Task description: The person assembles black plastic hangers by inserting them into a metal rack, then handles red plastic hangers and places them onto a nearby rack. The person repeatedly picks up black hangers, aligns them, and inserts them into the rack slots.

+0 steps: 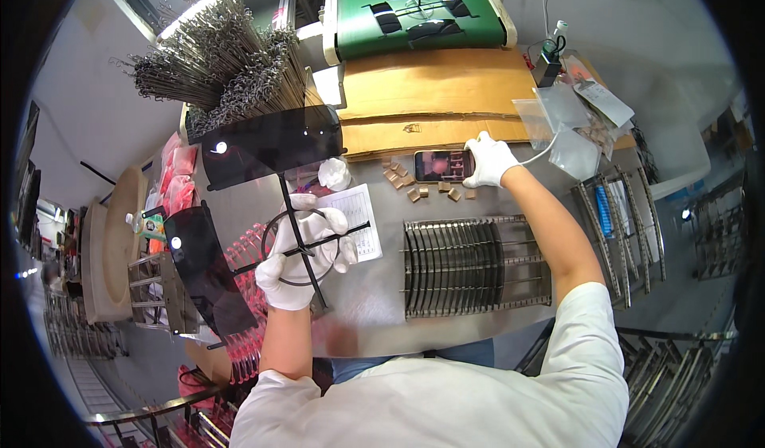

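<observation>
the left hand (pixel 316 229), in a white glove, is closed around the middle of a black frame (pixel 304 249), a ring crossed by thin bars, and holds it up over the left part of the tabletop (pixel 368 292). an upper panel (pixel 275 147), dark and curved, sits at the bar end farthest from the person, and a side panel (pixel 205 261) at the left end; the right and near ends look bare. the right hand (pixel 490 159), also gloved, has its fingers and thumb about the right end of a phone (pixel 437 167), whose screen is lit; whether the phone is lifted or resting, i cannot tell.

tan blocks (pixel 398 175) lie loose just beside the phone. a paper sheet (pixel 360 223) lies to the right of the left hand, partly under the frame, and a rack (pixel 462 269) of dark curved pieces stands nearer the person, below the phone. beyond, a green conveyor (pixel 422 9) carries a cross of four dark panels.

the step in hand seems to be handling the phone while the part-fitted frame is held aside. working on the bare bar ends would call for a free right hand and a steady left grip, with both panels clear of the tabletop.
</observation>
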Action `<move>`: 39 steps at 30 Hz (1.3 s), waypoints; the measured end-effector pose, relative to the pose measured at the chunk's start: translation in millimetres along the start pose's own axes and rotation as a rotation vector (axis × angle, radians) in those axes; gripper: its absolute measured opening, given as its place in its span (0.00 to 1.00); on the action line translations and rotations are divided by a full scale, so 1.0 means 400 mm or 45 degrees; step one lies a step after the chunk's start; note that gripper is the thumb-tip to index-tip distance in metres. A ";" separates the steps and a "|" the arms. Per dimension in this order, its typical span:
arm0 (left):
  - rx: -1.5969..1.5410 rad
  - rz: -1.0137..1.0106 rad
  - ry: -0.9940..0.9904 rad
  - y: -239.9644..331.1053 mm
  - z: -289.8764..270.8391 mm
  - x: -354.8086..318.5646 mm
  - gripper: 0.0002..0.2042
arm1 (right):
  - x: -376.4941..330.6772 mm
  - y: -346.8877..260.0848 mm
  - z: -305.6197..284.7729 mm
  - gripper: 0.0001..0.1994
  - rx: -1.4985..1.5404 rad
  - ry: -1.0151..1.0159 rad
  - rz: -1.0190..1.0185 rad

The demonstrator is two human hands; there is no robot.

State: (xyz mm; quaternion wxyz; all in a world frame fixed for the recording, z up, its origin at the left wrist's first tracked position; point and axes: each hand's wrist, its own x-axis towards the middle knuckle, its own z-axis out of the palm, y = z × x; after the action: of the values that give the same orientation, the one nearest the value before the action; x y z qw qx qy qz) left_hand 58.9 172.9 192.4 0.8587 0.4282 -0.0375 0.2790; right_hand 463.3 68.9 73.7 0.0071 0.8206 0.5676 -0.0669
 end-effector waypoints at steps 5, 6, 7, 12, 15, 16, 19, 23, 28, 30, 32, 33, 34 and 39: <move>-0.116 0.008 0.037 0.004 -0.008 -0.005 0.43 | 0.002 -0.003 0.005 0.40 -0.111 0.242 -0.163; -0.109 0.020 0.048 0.004 -0.004 -0.006 0.43 | 0.009 -0.010 0.006 0.39 -0.129 0.235 -0.142; -0.105 0.018 0.051 0.004 -0.003 -0.008 0.43 | 0.015 -0.010 0.014 0.39 -0.148 0.265 -0.133; -0.067 0.026 0.041 0.011 -0.001 -0.010 0.43 | 0.056 -0.012 0.043 0.39 -0.234 0.411 -0.069; -0.074 0.029 0.046 0.014 0.001 -0.015 0.44 | 0.067 -0.020 0.046 0.39 -0.265 0.445 -0.032; -0.067 0.027 0.058 0.018 0.000 -0.017 0.44 | 0.067 -0.024 0.046 0.39 -0.262 0.433 -0.014; -0.062 0.021 0.075 0.022 0.003 -0.020 0.44 | 0.060 -0.029 0.040 0.41 -0.246 0.379 0.034; -0.060 0.008 0.071 0.021 0.007 -0.022 0.44 | 0.059 -0.030 0.027 0.41 -0.204 0.285 0.072; -0.039 0.003 0.064 0.018 0.006 -0.029 0.44 | 0.052 -0.033 0.023 0.42 -0.211 0.291 0.049; -0.031 -0.002 0.072 0.017 0.007 -0.031 0.44 | 0.039 -0.040 0.006 0.42 -0.216 0.245 0.055; -0.015 -0.008 0.078 0.017 0.007 -0.031 0.44 | 0.038 -0.040 0.011 0.44 -0.225 0.242 0.040; -0.008 -0.013 0.079 0.016 0.007 -0.030 0.44 | 0.038 -0.038 0.014 0.44 -0.230 0.241 0.035; -0.020 -0.011 0.074 0.013 0.008 -0.027 0.44 | 0.038 -0.035 0.019 0.45 -0.233 0.226 0.035; -0.021 0.004 0.066 0.008 0.015 -0.025 0.43 | 0.039 -0.040 0.025 0.45 -0.225 0.188 0.029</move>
State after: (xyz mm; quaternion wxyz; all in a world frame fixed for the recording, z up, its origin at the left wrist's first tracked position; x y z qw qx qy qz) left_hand 49.6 165.5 195.6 0.8624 0.4138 -0.0181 0.2910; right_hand 452.8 88.2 63.1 0.0386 0.8259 0.5608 0.0440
